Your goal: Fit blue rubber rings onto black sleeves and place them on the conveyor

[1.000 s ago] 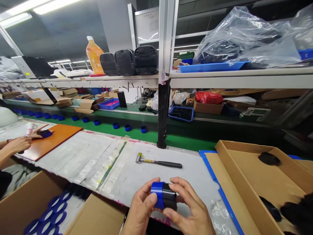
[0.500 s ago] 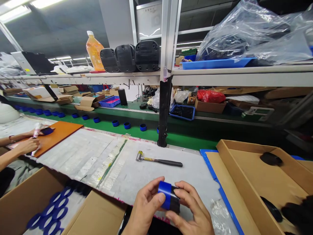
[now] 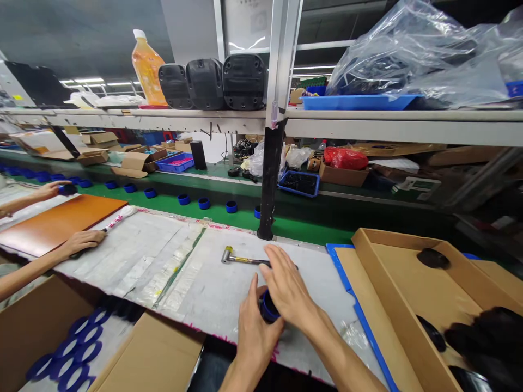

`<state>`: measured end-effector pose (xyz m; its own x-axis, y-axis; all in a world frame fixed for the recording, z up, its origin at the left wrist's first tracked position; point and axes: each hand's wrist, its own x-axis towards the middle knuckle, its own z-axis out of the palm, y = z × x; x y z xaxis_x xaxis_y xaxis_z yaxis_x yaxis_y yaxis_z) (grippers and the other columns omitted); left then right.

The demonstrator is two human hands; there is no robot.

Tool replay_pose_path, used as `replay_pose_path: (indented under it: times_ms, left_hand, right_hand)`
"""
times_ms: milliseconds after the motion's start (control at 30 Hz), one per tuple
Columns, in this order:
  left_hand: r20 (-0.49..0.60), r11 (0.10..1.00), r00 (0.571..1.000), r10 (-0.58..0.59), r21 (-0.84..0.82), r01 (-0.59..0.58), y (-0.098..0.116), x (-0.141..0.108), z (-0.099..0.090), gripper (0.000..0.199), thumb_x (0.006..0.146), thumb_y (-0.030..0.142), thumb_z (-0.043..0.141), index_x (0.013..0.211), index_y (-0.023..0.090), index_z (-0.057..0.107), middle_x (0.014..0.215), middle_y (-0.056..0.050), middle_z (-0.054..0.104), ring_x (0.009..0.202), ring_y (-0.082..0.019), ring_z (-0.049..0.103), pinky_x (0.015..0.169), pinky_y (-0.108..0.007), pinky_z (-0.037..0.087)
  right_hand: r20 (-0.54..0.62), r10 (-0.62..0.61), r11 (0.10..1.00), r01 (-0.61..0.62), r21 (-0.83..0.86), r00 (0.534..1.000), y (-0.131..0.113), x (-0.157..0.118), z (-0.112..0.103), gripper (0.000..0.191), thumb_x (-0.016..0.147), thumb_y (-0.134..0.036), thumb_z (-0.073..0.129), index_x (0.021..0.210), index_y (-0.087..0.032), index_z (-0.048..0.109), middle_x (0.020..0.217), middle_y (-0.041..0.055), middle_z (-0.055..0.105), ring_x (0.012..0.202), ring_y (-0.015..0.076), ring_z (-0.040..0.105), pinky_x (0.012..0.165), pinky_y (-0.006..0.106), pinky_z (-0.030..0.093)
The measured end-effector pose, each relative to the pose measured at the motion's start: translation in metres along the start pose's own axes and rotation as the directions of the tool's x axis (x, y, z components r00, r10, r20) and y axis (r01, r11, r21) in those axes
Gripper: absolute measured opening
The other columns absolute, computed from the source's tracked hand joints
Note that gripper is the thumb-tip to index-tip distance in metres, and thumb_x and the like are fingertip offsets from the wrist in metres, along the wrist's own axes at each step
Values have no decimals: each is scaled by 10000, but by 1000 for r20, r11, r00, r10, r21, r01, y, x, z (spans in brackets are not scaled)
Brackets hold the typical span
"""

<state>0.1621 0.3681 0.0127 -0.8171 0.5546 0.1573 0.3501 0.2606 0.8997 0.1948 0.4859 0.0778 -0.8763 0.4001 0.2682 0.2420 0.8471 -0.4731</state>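
1. Both hands have changed position: the right hand [image 3: 288, 286] has lifted from its grip and now stretches forward, while the blue-and-black cylinder [image 3: 269, 310], earlier on its side between both hands, is tipped up with its blue rim on top.
2. Left hand [image 3: 257, 326] is curled around the cylinder, holding it at the near edge of the pale worktop [image 3: 210, 296].
3. Right hand has its fingers extended and close together, partly covering the cylinder. Whether it touches the cylinder cannot be told.
4. Beyond lies a hammer [image 3: 247, 261], its metal head to the left; the right hand hides part of its black handle, and contact is unclear.
5. Farther back, blue rings [image 3: 231, 207] stand in a spaced row along a green belt [image 3: 300, 234].
6. At right, a shallow cardboard tray [image 3: 394, 296] contains black pieces [image 3: 433, 258]; at lower left, a cardboard box [image 3: 141, 351] holds more blue rings.
7. At far left, one hand of a co-worker [image 3: 87, 239] rests on the worktop beside an orange board [image 3: 61, 218]; the other holds a ring near the belt.
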Motion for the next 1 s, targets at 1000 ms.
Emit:
replay_pose_path:
  times_ms: [1000]
  left_hand:
    - [-234, 898, 918, 319, 384, -214, -54, -8, -66, 368, 999, 205, 496, 1363, 232, 540, 1481, -152, 556, 1385, -296, 548, 1110, -565, 518]
  right_hand:
    - [-53, 157, 978, -162, -130, 986, 12, 26, -2, 653, 1121, -476, 203, 1656, -102, 195, 1702, 126, 89, 1576, 315, 5, 1250, 625, 175]
